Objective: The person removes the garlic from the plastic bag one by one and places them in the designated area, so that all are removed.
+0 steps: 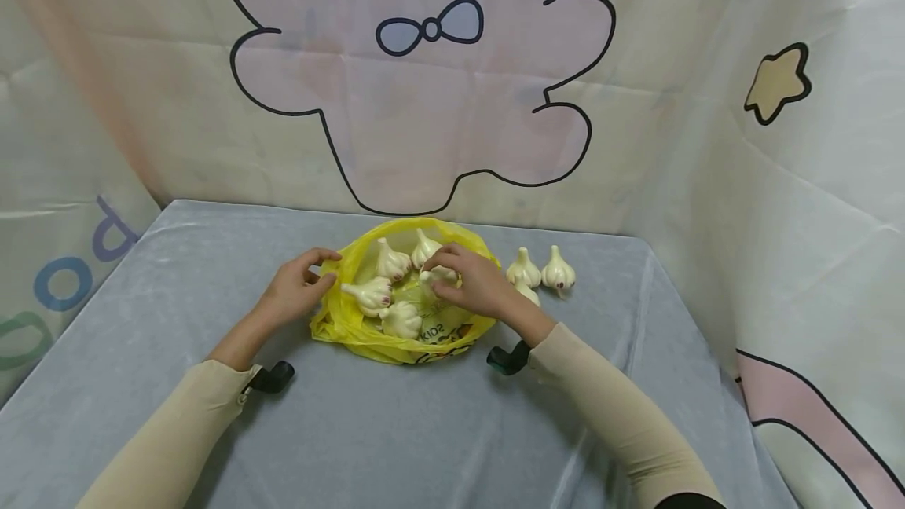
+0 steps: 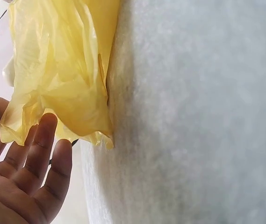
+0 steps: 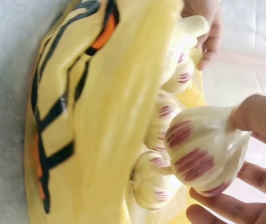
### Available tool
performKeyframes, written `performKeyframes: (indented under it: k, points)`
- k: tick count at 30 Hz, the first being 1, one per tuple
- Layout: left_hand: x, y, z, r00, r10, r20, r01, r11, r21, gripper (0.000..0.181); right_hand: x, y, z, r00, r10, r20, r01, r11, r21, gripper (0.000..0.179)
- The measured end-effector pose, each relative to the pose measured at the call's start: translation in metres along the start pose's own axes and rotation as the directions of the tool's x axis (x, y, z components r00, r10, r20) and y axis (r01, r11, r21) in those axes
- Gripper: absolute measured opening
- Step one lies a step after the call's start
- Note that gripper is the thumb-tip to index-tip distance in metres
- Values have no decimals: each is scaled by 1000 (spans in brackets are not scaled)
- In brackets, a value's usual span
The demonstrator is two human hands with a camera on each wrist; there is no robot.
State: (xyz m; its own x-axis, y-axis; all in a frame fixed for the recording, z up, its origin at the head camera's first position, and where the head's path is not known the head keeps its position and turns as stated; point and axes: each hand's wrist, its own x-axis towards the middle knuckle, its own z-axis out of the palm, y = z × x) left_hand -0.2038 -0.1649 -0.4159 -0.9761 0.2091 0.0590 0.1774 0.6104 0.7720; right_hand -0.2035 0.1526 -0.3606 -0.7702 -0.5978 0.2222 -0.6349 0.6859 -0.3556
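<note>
A yellow plastic bag (image 1: 382,348) lies on the table with its mouth spread wide, and several garlic bulbs (image 1: 401,320) sit inside. Over the bag's right side, my right hand (image 1: 470,277) holds a garlic bulb (image 3: 203,149) between thumb and fingers, purple streaks on its white skin. At the left rim is my left hand (image 1: 297,285), thumb and fingers apart. In the left wrist view its fingers (image 2: 44,144) reach up against the bag's crumpled edge, which partly covers them.
Right of the bag stand more garlic bulbs (image 1: 558,269), one partly hidden behind the right wrist. A grey cloth (image 1: 396,438) covers the table. Printed curtains (image 1: 665,140) hang along its back and sides.
</note>
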Motion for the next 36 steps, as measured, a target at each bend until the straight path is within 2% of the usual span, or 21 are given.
performKeyframes:
  k: [8,15,23,31,36]
  points:
    - [0,-2,1,1000,-4,16,4,1000,0,35,-4,3,-8,1000,24,-7,-24,999,-30,28]
    - [-1,-2,0,1000,-5,13,5,1000,0,35,-12,8,-21,995,94,-36,-95,995,-22,34]
    - [-2,-3,-3,1000,-26,10,26,1000,7,36,-24,20,-36,984,146,-105,-145,989,13,34]
    - [-1,-4,-3,1000,-14,13,14,1000,1,35,-37,35,-49,968,189,-167,-184,982,44,32]
    - [-1,-3,-4,1000,-12,16,12,1000,-1,35,-43,43,-56,964,200,-173,-190,979,69,30]
